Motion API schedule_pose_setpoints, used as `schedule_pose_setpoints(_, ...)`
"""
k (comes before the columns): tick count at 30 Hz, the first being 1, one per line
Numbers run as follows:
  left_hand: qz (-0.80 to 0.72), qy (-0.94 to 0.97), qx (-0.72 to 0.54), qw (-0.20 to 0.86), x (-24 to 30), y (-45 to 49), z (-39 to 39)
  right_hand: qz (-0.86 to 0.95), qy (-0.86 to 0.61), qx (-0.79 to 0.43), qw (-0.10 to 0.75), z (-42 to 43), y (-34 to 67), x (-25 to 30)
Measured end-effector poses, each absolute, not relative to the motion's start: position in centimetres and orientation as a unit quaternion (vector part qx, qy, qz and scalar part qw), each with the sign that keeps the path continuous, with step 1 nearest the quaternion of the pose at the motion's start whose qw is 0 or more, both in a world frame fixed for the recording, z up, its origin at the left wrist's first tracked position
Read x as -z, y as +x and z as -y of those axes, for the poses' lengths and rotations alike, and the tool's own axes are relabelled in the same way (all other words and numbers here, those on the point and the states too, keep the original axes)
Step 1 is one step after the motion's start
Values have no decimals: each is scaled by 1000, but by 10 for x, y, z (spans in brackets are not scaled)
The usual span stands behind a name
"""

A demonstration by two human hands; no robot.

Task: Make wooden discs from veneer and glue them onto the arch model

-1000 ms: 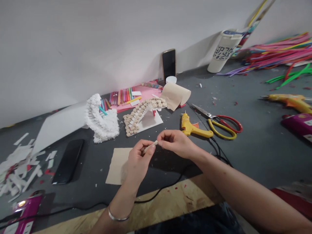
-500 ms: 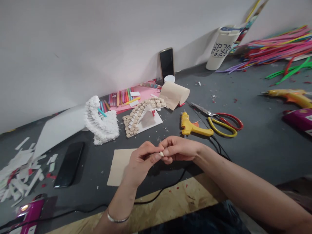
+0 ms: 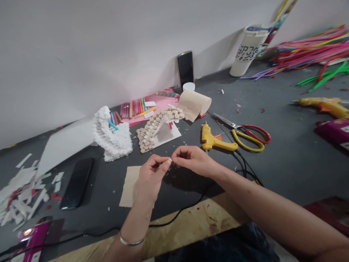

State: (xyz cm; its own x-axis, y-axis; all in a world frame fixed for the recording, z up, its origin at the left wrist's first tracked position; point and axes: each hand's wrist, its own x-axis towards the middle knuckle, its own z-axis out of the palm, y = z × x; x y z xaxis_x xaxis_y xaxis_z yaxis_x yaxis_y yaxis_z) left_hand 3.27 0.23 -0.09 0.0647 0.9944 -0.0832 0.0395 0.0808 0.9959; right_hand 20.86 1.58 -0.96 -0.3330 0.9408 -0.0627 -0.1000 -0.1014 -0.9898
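Between the fingertips of my left hand [image 3: 150,176] is a small cream-coloured piece [image 3: 169,160], too small to make out fully. The fingers of my right hand [image 3: 192,160] are closed in a pinch at its other side, touching it. Beyond my hands stands a curved staircase-like model [image 3: 148,133] covered in round beige bits, on a white base. A white fluffy stepped model [image 3: 116,140] is to its left. Under my left wrist lies a beige paper sheet [image 3: 129,187], partly covered.
A yellow glue gun [image 3: 218,141] and scissors [image 3: 249,136] lie beyond my right hand, and a black cable [image 3: 188,208] crosses in front. On the left are a phone [image 3: 77,183] and white scraps [image 3: 20,203]. A cup [image 3: 249,51] and pipe cleaners [image 3: 305,54] stand back right.
Both hands have shifted slightly left and away from me. The fingers of my right hand have drawn back a little, so the small piece shows at the tips of my left fingers.
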Motion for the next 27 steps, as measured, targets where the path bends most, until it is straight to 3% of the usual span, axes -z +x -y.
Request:
schedule_pose_setpoints(8,-530,504,-468,495,4,36,-2,634,-457,-463,418,-13,211,6)
schedule_pose_setpoints(14,-520,532,-466,479,2,37,-2,650,-462,-435,419,-12,210,4)
schedule_pose_setpoints(18,-503,542,-459,493,3,36,-3,615,-459,-475,429,-13,209,7)
schedule_pose_setpoints(27,-473,567,-463,491,2,32,-5,475,-331,-691,432,-16,207,9)
